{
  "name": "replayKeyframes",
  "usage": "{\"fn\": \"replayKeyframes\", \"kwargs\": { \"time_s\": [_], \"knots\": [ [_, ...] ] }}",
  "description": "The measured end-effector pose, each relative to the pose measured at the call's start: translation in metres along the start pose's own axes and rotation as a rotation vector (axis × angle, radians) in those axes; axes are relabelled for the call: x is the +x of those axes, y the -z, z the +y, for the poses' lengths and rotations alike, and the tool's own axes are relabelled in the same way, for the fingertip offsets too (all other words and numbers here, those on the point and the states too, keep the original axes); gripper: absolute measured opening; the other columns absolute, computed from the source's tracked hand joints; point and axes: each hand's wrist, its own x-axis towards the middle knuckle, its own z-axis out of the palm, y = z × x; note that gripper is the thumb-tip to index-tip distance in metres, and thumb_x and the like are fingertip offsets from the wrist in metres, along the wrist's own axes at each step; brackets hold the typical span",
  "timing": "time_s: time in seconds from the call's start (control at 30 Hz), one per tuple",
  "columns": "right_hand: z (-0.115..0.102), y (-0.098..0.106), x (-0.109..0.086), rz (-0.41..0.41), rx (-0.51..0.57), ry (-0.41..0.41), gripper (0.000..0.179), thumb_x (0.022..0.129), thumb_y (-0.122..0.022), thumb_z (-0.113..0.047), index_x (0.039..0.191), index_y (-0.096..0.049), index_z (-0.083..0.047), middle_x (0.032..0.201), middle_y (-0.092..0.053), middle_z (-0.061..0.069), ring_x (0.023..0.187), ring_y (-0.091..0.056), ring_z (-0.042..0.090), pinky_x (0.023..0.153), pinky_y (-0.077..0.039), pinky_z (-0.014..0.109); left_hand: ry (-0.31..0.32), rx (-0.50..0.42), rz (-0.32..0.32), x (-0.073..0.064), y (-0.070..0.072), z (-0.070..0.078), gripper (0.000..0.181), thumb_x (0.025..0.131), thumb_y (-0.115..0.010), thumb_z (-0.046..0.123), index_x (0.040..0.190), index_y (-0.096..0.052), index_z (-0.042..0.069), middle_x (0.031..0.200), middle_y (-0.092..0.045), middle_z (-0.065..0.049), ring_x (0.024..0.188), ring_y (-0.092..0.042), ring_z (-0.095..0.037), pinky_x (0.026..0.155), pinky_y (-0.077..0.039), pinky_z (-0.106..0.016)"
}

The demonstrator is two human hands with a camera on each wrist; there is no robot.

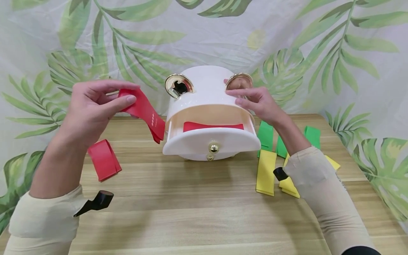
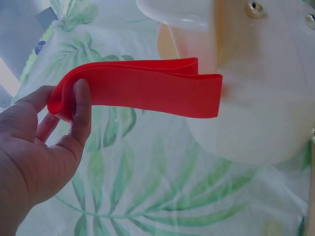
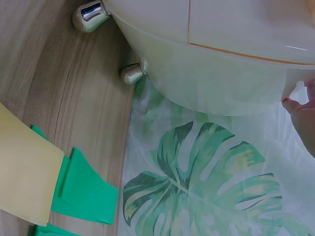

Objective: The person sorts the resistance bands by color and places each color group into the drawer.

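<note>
i see a red band (image 1: 104, 161) lying folded on the counter (image 1: 191, 219) at far left. next comes the left hand (image 1: 92, 109), its fingers pinching one end of the held band (image 1: 145, 112), also red; the free end hangs in the air near the box (image 1: 210, 86). a third band (image 1: 191, 126), red too, lies in the pulled-out drawer (image 1: 191, 140). the right hand (image 1: 259, 102) has bent fingers at the right ear (image 1: 239, 81); i can't tell whether they grip it. beyond, green bands (image 1: 265, 134) and yellow bands (image 1: 266, 171) lie on the counter.
</note>
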Motion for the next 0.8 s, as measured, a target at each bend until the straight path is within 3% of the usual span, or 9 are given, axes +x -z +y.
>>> {"fn": "replayKeyframes", "kwargs": {
  "time_s": [0.13,0.33,0.5,0.67,0.8],
  "knots": [
    [0.001,-0.001,0.000,-0.002,0.001,0.006,0.031,0.096,-0.061,0.002,0.126,-0.070,0.006,0.128,-0.072,-0.003,0.138,-0.048,0.022,0.106,-0.044,0.033,-0.055,-0.061,-0.049,0.004,-0.008,0.005,0.027,0.089,-0.055,-0.027,0.114,-0.066,-0.023,0.096,-0.074,-0.020,0.075,-0.073,-0.021,0.076,-0.061,-0.027],
    [0.003,0.000,0.000,0.003,0.014,0.009,0.031,0.096,-0.061,0.004,0.125,-0.072,0.004,0.127,-0.073,-0.005,0.139,-0.048,0.022,0.108,-0.043,0.034,-0.061,-0.010,-0.067,0.012,-0.028,0.015,0.025,0.094,-0.054,-0.021,0.117,-0.061,-0.027,0.100,-0.072,-0.022,0.080,-0.071,-0.021,0.080,-0.060,-0.027],
    [0.003,0.000,0.001,0.002,0.010,0.004,0.032,0.096,-0.061,0.003,0.125,-0.073,0.001,0.126,-0.073,-0.004,0.137,-0.049,0.022,0.105,-0.045,0.033,-0.068,0.005,-0.124,0.024,-0.047,0.016,0.025,0.094,-0.055,-0.021,0.117,-0.062,-0.026,0.105,-0.069,-0.028,0.078,-0.074,-0.025,0.082,-0.061,-0.031],
    [0.003,0.000,0.001,0.005,0.003,-0.008,0.031,0.097,-0.061,0.002,0.126,-0.072,0.003,0.126,-0.073,-0.006,0.135,-0.049,0.021,0.102,-0.047,0.031,-0.045,-0.003,-0.200,0.039,-0.067,0.013,0.022,0.093,-0.061,-0.018,0.113,-0.068,-0.019,0.102,-0.067,-0.024,0.075,-0.075,-0.029,0.082,-0.060,-0.034],
    [0.002,0.000,0.001,0.004,-0.002,-0.012,0.031,0.097,-0.060,0.003,0.126,-0.070,0.006,0.128,-0.072,-0.002,0.133,-0.051,0.022,0.100,-0.049,0.031,0.009,0.039,-0.215,0.046,-0.087,0.011,0.019,0.092,-0.068,-0.013,0.110,-0.073,-0.011,0.098,-0.069,-0.021,0.075,-0.073,-0.027,0.077,-0.060,-0.033]
  ]
}}
